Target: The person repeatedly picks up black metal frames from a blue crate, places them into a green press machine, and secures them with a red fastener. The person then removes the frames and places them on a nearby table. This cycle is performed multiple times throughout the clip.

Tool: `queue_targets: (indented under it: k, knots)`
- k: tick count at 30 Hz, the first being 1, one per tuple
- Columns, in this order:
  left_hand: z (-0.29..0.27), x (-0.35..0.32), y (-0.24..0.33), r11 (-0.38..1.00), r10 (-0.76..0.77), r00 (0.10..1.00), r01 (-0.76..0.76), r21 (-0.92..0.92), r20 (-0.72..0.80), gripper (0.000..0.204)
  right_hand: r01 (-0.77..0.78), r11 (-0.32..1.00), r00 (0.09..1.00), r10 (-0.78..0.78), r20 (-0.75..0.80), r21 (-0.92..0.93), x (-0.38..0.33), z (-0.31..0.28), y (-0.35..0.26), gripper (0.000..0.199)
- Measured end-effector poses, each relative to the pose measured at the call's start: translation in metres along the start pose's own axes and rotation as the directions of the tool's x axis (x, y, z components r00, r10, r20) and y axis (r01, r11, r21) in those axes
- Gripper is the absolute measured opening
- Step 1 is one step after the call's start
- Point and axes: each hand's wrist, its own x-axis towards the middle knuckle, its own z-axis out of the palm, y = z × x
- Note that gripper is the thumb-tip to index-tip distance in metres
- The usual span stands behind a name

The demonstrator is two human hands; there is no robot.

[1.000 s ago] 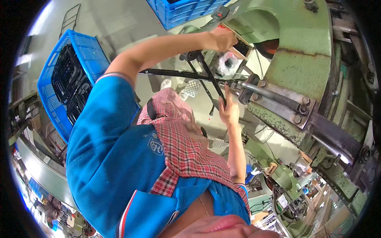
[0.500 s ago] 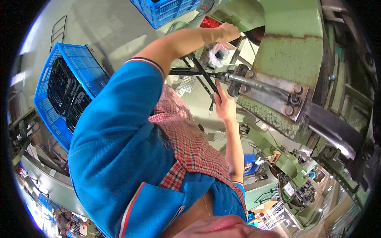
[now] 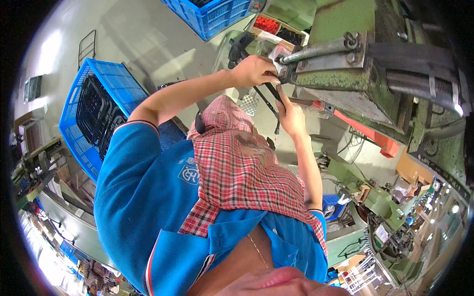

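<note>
- Pale grey concrete floor [image 3: 143,44], bright with glare at the upper left.
- Blue crate [image 3: 81,123] of dark parts on the floor, left.
- Second blue crate [image 3: 212,15] at the top.
- Green machines [image 3: 375,197] crowd the right side.

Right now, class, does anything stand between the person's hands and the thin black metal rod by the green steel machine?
Nothing visible does. The left hand is closed over the upper end of the thin black metal rod beside the green steel machine, and the right hand touches it lower down.
</note>
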Motion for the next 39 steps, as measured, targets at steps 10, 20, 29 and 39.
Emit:
queue_targets:
  k: [10,20,29,39]
  knots:
    - [-0.022,-0.017,-0.021,0.852,0.178,0.964,-0.251,0.459,0.196,0.050,-0.033,0.997,0.999,0.032,0.020,0.064,-0.008,-0.004,-0.005,0.047]
    - [-0.019,-0.016,-0.024,0.905,0.115,0.941,-0.231,0.357,0.317,0.053,0.000,0.998,1.000,0.002,-0.029,0.065,-0.021,0.002,0.001,0.048]
    - [-0.033,0.008,-0.003,0.871,0.017,0.890,-0.237,0.430,0.457,0.048,-0.018,0.994,0.998,0.023,-0.054,0.108,-0.021,-0.003,0.004,0.046]
    - [-0.020,0.031,-0.045,0.727,0.263,0.857,-0.478,0.492,0.444,0.035,-0.076,0.961,0.994,0.094,-0.054,0.266,-0.016,-0.002,0.002,0.044]
